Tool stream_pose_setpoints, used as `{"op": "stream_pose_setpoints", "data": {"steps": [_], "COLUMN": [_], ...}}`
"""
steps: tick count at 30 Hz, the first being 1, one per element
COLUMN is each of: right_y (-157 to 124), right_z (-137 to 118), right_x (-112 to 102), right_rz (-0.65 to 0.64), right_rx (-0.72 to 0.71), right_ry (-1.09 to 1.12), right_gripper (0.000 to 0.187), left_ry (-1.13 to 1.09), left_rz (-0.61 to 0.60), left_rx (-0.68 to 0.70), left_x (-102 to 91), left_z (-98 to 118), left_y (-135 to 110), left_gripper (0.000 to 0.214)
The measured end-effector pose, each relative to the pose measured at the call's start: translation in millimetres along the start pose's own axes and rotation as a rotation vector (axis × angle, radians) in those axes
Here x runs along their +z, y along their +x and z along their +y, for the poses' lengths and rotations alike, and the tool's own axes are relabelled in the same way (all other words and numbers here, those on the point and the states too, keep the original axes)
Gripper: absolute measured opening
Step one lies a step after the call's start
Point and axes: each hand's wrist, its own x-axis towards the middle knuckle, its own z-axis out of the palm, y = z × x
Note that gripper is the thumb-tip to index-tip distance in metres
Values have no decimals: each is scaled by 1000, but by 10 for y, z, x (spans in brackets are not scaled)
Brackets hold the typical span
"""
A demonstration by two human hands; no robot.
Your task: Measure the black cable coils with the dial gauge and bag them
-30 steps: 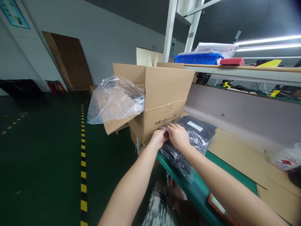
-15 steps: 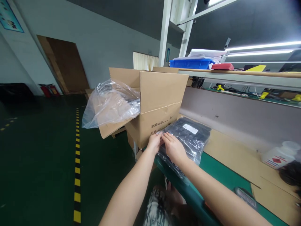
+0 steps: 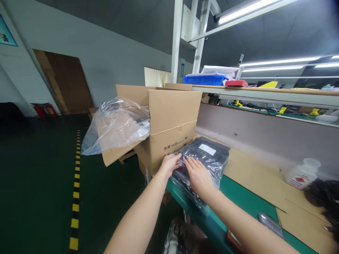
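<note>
A clear plastic bag of black parts with a white label lies on the bench end, against an open cardboard box. My left hand grips the bag's left edge, fingers curled over it. Flat on top of the bag's near end rests my right hand, its fingers stretched out and together. A crumpled clear plastic liner spills out of the box's left side.
The green bench carries cardboard sheets, a white plastic bottle and a dark heap at the far right. A shelf above holds a blue bin. Dark green floor with a yellow-black line lies left.
Both hands have shifted from pinching the bag's left corner: the right now lies flat on the bag, the left holds its edge. The view tilted upward and right.
</note>
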Motion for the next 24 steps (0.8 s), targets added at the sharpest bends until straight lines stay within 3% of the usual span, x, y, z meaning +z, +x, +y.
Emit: {"op": "stream_pose_setpoints", "data": {"steps": [7,12,15,18,21,24], "right_y": [-215,-527,-836,-1097,-1150,-1019], "right_z": [22,-63,-15,78,132,128], "right_x": [-32,-149,-262,-335,-323,-278], "right_rz": [-5,144,301,407,322,212], "right_rx": [-42,62,293,661,931,1067], "right_ry": [207,443,599,771,1040,1301], "right_gripper": [55,41,31,37,38,40], "left_ry": [43,24,-14,-39,-38,-24], "left_rz": [36,84,105,140,176,196], "left_rx": [-34,-10,3,-8,-28,-34], "left_x": [55,91,52,19,18,34], "left_z": [70,43,5,-19,-34,-42], "left_y": [56,42,6,8,45,58], "left_gripper": [34,33,34,35,35,34]}}
